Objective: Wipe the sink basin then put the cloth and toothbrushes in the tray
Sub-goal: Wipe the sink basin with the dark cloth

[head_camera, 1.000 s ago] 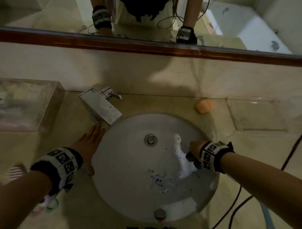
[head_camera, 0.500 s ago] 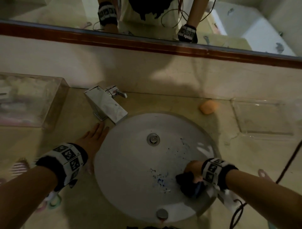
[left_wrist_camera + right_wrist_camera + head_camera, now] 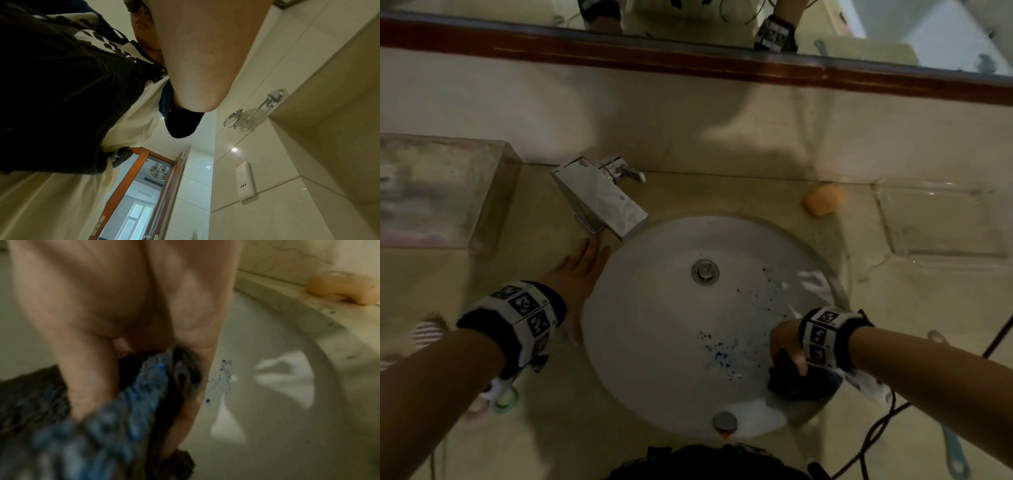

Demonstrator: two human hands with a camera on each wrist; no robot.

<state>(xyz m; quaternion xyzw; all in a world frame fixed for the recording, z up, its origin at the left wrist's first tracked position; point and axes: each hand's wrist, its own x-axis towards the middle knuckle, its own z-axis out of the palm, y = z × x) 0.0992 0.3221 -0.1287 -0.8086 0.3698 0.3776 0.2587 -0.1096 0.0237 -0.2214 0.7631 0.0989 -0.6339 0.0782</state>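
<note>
The white round sink basin has blue specks near its middle and right side. My right hand grips a dark blue cloth and presses it against the basin's near right wall. In the right wrist view the fingers curl round the cloth, with specks just beyond. My left hand lies flat on the counter at the basin's left rim, holding nothing. A clear tray sits at the far right. Pink and green toothbrush ends show under my left forearm.
A chrome faucet overhangs the basin's far left rim. An orange sponge lies between basin and tray. A clear box stands at far left. Black cables and a teal handle lie at the near right. The left wrist view shows only torso and wall.
My right hand has drawn the cloth from the basin's right side down to its near right wall. The left hand has stayed flat on the counter.
</note>
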